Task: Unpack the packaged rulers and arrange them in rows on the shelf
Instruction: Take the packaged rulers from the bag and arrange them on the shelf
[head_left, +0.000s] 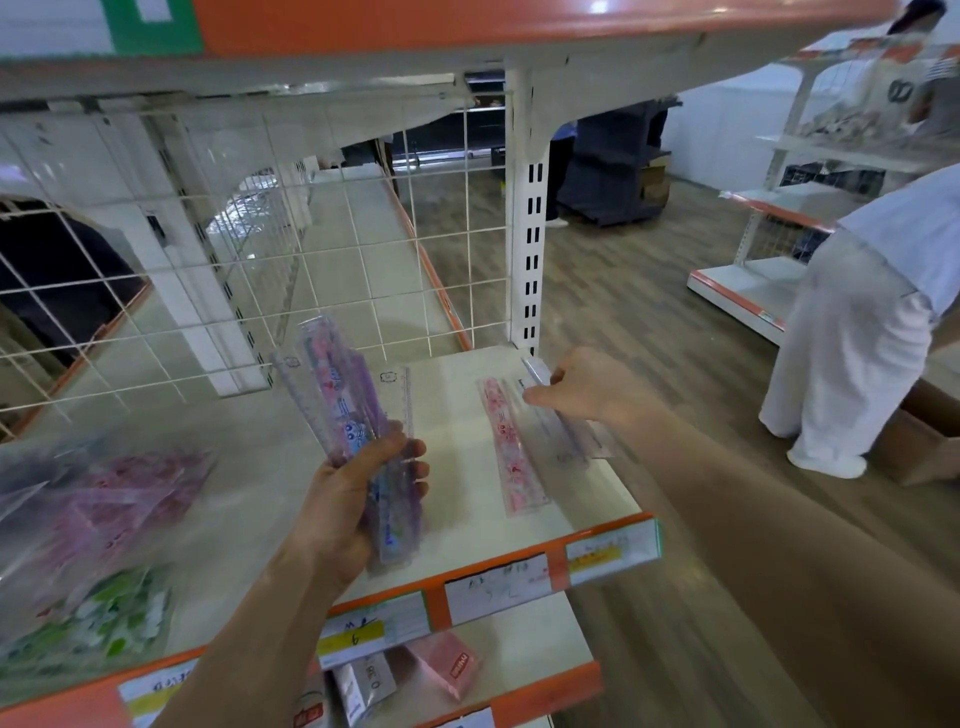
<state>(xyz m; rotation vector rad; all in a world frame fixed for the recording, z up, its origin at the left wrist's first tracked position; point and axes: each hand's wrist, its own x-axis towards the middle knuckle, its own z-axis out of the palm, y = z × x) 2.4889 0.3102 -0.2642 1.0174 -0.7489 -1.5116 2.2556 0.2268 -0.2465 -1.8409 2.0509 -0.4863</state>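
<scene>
The task looks to be at an early stage. Only about three rulers lie on the white metal shelf (467, 525), and many are left to unpack.

The fingers of the right hand (587, 387) are bent around the far part of a transparent plastic ruler (563, 426), with the thumb at its side. This ruler lies low on the shelf, just beside a pink patterned ruler (506, 447) that is already placed. I judge that it is being set down as the next one in the row.

The left hand (358, 499) is closed around the lower end of a bundle of pink and purple transparent rulers (343, 395), which stands up tilted above the shelf. One more clear ruler (407, 395) lies behind this bundle.

Further left on the same shelf are clear plastic bags of pink rulers (119, 499) and a green patterned packet (104, 623), which seem unopened, though blur hides the details.
</scene>
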